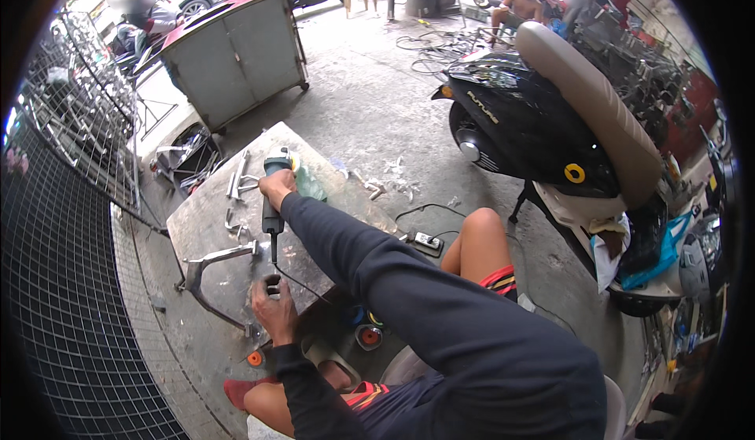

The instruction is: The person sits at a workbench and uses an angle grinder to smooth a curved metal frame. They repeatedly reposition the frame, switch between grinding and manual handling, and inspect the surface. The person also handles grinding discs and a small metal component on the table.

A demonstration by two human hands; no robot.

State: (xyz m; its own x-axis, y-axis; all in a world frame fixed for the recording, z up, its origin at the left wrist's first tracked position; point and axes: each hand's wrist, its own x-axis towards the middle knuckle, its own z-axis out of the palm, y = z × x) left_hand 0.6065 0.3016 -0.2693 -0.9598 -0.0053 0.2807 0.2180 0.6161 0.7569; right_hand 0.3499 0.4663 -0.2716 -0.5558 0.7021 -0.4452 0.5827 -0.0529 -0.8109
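My right hand [278, 187] grips an angle grinder [272, 218] over the worktable [193, 224], its head pointing away from me. The grinder's power cord [303, 283] runs back from its near end toward my lap. Closer to me, my left hand [274, 312] is closed at the table's near part, its fingers curled round something small and dark that I cannot make out. Just left of it lies a bent metal bracket [200, 271] with tubular arms. Several smaller metal pieces [237, 176] lie left of the grinder. Crumpled green plastic [311, 184] sits to its right.
A grey metal cabinet on wheels [244, 58] stands beyond the table. At right is a parked black scooter [519, 117]. A power strip [426, 242] and cords lie on the floor near my knee. Wire mesh [71, 283] borders the left. A person [521, 6] sits far back.
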